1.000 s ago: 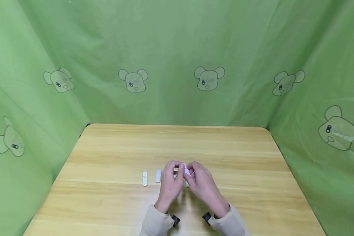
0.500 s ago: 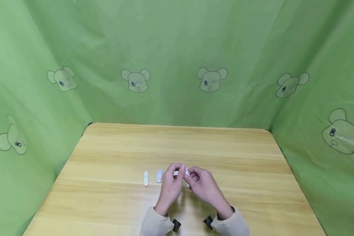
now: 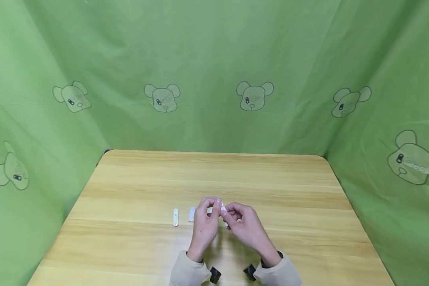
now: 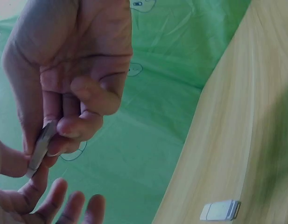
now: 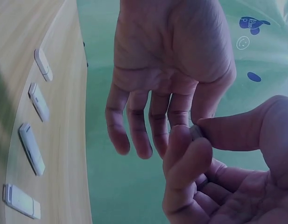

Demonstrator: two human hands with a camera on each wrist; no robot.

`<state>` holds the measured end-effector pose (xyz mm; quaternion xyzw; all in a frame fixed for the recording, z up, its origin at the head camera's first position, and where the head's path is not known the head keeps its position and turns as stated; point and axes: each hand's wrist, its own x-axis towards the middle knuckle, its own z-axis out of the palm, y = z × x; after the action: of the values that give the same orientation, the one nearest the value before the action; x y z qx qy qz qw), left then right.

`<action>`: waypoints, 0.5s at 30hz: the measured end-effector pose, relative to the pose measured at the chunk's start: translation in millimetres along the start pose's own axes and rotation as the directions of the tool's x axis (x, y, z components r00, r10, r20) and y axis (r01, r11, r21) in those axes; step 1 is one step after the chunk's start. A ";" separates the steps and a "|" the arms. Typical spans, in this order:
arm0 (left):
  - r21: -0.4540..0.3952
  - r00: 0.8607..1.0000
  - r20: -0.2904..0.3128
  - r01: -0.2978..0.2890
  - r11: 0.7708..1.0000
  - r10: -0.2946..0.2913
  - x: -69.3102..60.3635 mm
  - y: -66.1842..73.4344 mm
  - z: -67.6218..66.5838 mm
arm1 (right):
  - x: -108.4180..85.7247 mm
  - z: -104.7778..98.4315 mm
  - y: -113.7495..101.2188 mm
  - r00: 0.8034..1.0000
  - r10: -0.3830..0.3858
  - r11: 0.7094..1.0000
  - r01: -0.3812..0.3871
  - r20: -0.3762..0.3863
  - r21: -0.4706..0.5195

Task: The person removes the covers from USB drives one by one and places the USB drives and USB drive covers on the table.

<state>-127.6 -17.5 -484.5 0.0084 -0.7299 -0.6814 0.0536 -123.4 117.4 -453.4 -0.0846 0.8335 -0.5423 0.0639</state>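
Both hands meet above the table and share one small white stick, which looks like a USB flash drive. My left hand pinches one end between thumb and fingers. At the other end, the thumb and forefinger of my right hand pinch it, while its other fingers stay loosely bent. Fingers cover much of the stick in the head view. On the table to the left lie a white USB stick with rounded ends and a squarer one. More white sticks are partly hidden behind the hands.
The right wrist view shows several white sticks in a row on the wooden table, among them a long one and a capped one. Green curtains with bear-head drawings surround the table.
Both hands keep their pinch on the stick. The right fingertips have shifted slightly left toward the left hand, and less of the white stick shows between them. The head view has swayed a little.
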 end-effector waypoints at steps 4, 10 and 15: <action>-0.025 0.999 -0.044 0.013 1.000 -0.014 -1.1 2.6 2.8 | -0.5 1.2 -1.2 1.000 0.014 1.000 -0.013 -0.020 0.008; -0.073 0.996 -0.078 0.039 0.997 -0.045 -1.6 7.1 4.2 | -1.0 0.7 -3.8 1.000 0.011 1.000 -0.010 -0.025 0.009; -0.137 0.995 -0.068 0.065 0.989 -0.075 -1.5 8.7 3.9 | -2.2 -0.5 -5.9 1.000 0.019 0.999 -0.019 -0.008 0.026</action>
<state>-126.0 -13.0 -476.2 0.0552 -0.6792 -0.7296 0.0569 -120.9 116.0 -447.7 -0.0737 0.8273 -0.5529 0.0667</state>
